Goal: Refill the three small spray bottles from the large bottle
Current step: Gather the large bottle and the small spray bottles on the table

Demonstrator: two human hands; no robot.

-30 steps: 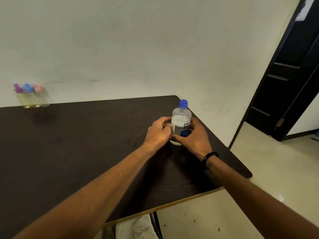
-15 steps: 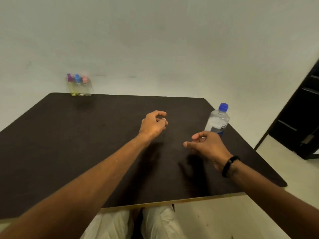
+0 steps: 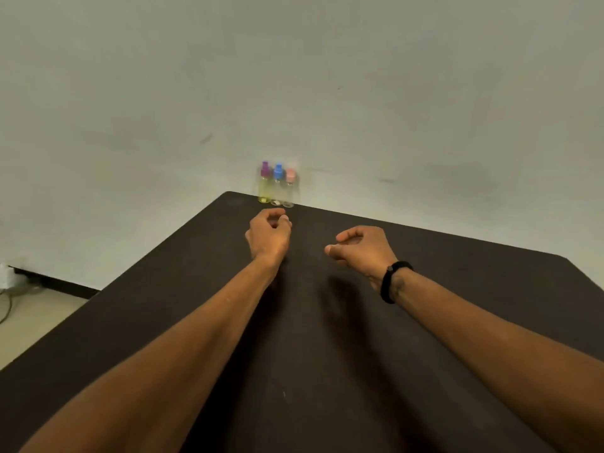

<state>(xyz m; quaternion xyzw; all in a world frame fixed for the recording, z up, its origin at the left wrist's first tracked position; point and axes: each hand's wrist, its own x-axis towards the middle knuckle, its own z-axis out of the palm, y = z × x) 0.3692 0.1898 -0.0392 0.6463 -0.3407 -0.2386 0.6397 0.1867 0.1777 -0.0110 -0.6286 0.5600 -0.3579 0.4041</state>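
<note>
dark table (image 3: 457,322) | three small spray bottles (image 3: 277,184) upright, far corner

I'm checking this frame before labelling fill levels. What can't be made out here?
- Large bottle: not in the head view at all, outside the frame.
- Three small spray bottles: far off and blurred; liquid levels unreadable, only the purple-capped bottle looks yellowish.
- Left hand and right hand: fingers curled; they look empty, but the palms face away.
- Table: its near edge and right corner are cut off by the frame.
</note>
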